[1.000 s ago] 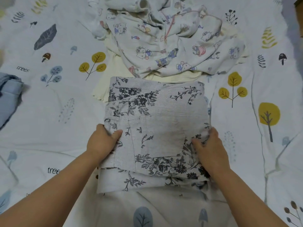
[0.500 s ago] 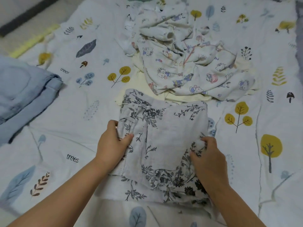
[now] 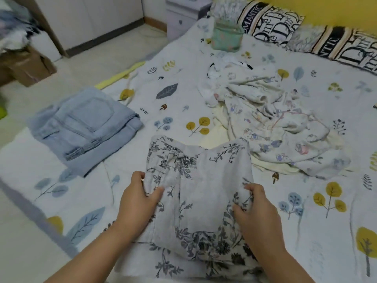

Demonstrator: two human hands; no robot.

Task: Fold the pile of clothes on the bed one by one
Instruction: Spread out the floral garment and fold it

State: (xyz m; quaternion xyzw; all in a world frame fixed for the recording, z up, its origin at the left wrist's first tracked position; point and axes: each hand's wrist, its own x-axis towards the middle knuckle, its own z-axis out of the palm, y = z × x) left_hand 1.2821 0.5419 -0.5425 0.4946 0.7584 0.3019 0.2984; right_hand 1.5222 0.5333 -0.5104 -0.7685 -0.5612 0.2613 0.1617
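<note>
My left hand [image 3: 137, 203]: I grasp the left edge of the folded grey cloth garment with a dark floral print [image 3: 201, 199], thumb on top, fingers curled beneath.
My right hand [image 3: 257, 211]: I pinch the right edge of the same garment, thumb and fingers bunching the fabric.
Grey floral garment: folded into a rough rectangle, held between both my hands; its near end lies on the bed, and its far edge sags in the middle.
Unfolded pile [image 3: 271, 123]: a crumpled heap of white cartoon-print cloth over a pale yellow piece, just beyond the garment's far right corner.
Folded light blue denim garment [image 3: 85, 127]: lies flat near the bed's left edge, apart from what I hold.
Bed sheet, white with printed leaves, trees and mushrooms [image 3: 306, 201]: covers the bed under everything.
Mint green fabric container [image 3: 226, 37]: stands upright at the far end of the bed.
Black-and-cream lettered pillows [image 3: 318, 35]: lined along the yellow wall.
Brown cardboard box [image 3: 26, 66]: on the floor, far left.
</note>
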